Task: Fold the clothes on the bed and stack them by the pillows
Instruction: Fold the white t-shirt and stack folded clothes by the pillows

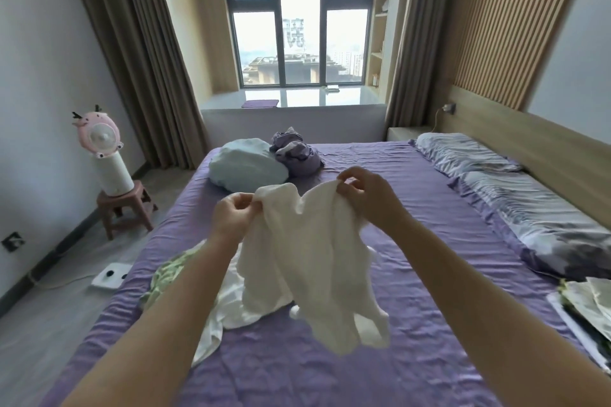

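A white knitted garment hangs in the air above the purple bed. My left hand pinches its top left edge and my right hand pinches its top right edge, so it is held up between them. Under it on the sheet lie another white garment and a pale green patterned one, both partly hidden by my left arm. Two patterned pillows lie along the headboard on the right.
A light blue bundle and a crumpled purple garment sit at the far end of the bed. Printed fabric lies at the right edge near the pillows. A pink fan on a stool and a white scale stand left of the bed.
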Tool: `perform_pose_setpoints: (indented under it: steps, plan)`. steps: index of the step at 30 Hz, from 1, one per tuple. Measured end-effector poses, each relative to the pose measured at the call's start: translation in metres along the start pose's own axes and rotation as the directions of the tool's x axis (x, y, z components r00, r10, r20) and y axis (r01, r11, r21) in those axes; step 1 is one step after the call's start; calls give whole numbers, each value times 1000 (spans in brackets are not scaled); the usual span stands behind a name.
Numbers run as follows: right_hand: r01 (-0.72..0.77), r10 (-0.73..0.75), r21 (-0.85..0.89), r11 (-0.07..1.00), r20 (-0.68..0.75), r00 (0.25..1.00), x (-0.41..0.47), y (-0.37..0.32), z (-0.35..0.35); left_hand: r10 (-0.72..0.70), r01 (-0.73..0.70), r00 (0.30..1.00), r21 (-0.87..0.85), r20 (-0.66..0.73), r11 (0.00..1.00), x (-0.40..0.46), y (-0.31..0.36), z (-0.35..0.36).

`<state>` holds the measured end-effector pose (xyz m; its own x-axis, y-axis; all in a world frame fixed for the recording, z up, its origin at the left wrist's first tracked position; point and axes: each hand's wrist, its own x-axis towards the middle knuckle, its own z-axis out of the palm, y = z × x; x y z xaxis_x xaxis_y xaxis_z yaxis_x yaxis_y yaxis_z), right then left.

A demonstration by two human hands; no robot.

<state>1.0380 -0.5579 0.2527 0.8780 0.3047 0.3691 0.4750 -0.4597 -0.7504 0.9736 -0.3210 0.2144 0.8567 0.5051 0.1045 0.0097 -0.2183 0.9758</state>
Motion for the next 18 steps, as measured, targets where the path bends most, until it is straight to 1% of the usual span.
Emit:
perform_pose_setpoints:
  steps: [1,2,3,4,5,6,7,8,9,10,11,13,14,16,18]
  plan:
    - [15,-15,-19,1000,-11,1000,-2,-3,-3,3,-3,1000,65,13,998,-5,0,5]
    - [32,-32,-32,999,-19,999,-5,-5,-8,20,-23,1000,192,18,981,-11,2,11]
    - [47,-48,-45,998,-18,999,-7,-8,-14,48,-55,998,344,30,937,-17,5,17]
    - [61,-61,-50,997,-1,998,-8,-9,-21,65,-86,996,421,64,903,-25,11,23]
    - [74,-73,-48,996,32,997,-9,-10,-28,76,-121,989,390,127,913,-32,17,30]
    - [87,-83,-46,995,75,994,-9,-11,-36,92,-157,969,288,228,945,-41,25,38]
    - [98,-91,-46,994,122,988,-10,-12,-43,113,-180,931,165,348,970,-48,34,48]
    - [104,-97,-35,994,166,981,-10,-11,-50,138,-201,876,90,462,976,-54,44,60]
    - [107,-103,-8,994,201,974,-9,-9,-56,158,-243,823,86,546,966,-58,52,74]
    - [107,-111,31,994,222,969,-9,-6,-61,183,-296,785,99,592,950,-61,58,89]
    - [105,-119,71,992,229,966,-9,-1,-68,186,-321,780,128,598,938,-62,64,104]
    - [64,-102,160,985,244,964,-8,11,-86,188,-330,801,157,569,931,-65,74,133]
    - [31,-83,191,981,271,959,-8,21,-98,203,-361,809,193,552,912,-67,78,148]
    - [-35,-36,202,979,338,941,-8,46,-123,245,-402,828,231,504,886,-66,81,176]
    - [-112,20,210,971,397,917,-10,74,-148,303,-410,853,185,426,893,-64,91,202]
